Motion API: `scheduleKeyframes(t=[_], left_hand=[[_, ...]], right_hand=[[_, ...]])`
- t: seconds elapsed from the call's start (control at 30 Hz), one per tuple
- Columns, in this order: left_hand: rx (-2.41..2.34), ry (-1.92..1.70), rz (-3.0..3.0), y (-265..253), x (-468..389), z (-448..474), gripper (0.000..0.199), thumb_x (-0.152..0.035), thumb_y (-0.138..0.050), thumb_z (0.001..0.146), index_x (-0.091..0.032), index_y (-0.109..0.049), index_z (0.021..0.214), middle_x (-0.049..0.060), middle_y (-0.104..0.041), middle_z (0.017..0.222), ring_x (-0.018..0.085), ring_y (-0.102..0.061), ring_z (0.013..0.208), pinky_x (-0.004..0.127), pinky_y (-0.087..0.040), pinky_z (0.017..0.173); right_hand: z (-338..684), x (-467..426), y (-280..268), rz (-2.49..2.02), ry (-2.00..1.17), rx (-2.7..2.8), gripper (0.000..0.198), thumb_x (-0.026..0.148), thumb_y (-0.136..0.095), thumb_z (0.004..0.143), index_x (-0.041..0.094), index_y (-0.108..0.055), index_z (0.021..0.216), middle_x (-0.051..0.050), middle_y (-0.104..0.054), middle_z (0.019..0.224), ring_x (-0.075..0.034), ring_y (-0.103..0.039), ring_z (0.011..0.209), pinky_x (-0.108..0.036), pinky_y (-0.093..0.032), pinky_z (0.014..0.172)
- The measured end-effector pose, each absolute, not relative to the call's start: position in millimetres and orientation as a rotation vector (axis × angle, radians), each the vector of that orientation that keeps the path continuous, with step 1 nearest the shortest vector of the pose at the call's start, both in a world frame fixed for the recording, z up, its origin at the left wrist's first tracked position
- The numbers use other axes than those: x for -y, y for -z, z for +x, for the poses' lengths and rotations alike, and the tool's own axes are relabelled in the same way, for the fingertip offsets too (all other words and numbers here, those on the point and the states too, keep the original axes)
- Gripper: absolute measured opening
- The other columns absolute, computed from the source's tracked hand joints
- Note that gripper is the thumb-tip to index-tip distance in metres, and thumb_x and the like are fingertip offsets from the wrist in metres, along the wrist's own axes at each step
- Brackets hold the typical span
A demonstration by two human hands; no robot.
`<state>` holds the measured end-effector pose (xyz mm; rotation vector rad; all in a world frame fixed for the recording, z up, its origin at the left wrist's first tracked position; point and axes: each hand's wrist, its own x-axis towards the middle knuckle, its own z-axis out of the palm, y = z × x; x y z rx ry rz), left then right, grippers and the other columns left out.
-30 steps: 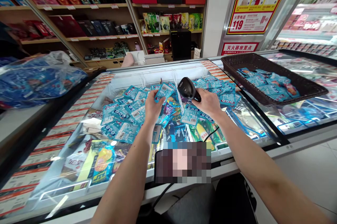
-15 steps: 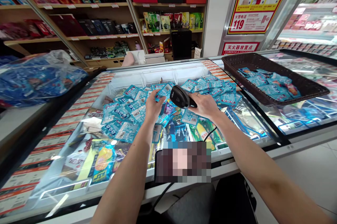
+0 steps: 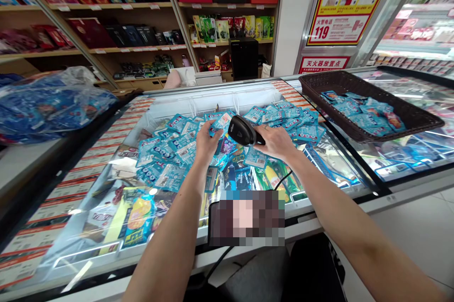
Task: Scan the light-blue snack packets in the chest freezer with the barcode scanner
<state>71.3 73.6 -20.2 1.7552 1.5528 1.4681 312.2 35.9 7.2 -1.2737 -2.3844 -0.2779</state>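
My left hand (image 3: 206, 142) pinches a small blue packet (image 3: 223, 121) by its edge, with its printed barcode side up and a reddish glow across it. In my right hand (image 3: 279, 142) is a black barcode scanner (image 3: 241, 131), gripped by the handle, its head close to that packet. A cable (image 3: 283, 179) shows below my right hand. Many similar blue packets (image 3: 170, 175) lie loosely on the freezer's glass top to the left, and another heap of packets (image 3: 296, 116) lies behind and right of the scanner.
A brown woven basket (image 3: 420, 121) holding several blue packets stands on the right. At the left is a clear plastic bag (image 3: 53, 106) of blue packs. A dark-framed device (image 3: 212, 224) with a blurred screen sits at the freezer's front edge. Stocked shelves (image 3: 142, 6) stand behind.
A reddish light now shows on the packet in my left hand. Both hands and the scanner stay almost in the same place.
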Motion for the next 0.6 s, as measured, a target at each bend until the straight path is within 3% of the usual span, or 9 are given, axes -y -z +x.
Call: scheduleKeyframes(t=[0.33, 0.6], left_hand=[[-1.547, -1.476, 1.76, 19.7, -73.2, 73.0, 0.031, -0.028, -0.059, 0.069, -0.021, -0.059, 0.099, 0.001, -0.057, 0.082, 0.014, -0.051, 0.071, 0.025, -0.041, 0.064], [-1.902, -1.546, 1.961, 7.4, -58.3, 68.0, 0.049, -0.023, -0.057, 0.074, -0.019, -0.045, 0.121, 0.01, -0.055, 0.102, 0.025, -0.052, 0.092, 0.04, -0.04, 0.084]], right_hand=[[312.4, -35.8, -7.9, -1.275, 0.251, 2.374, 0.041, 0.044, -0.049, 0.081, 0.018, -0.053, 0.113, -0.006, -0.064, 0.102, -0.019, -0.06, 0.085, -0.027, -0.036, 0.063], [317.6, -38.7, -9.0, -1.467, 0.275, 2.15, 0.041, 0.043, -0.047, 0.083, 0.02, -0.052, 0.117, -0.007, -0.065, 0.103, -0.021, -0.061, 0.083, -0.028, -0.037, 0.065]])
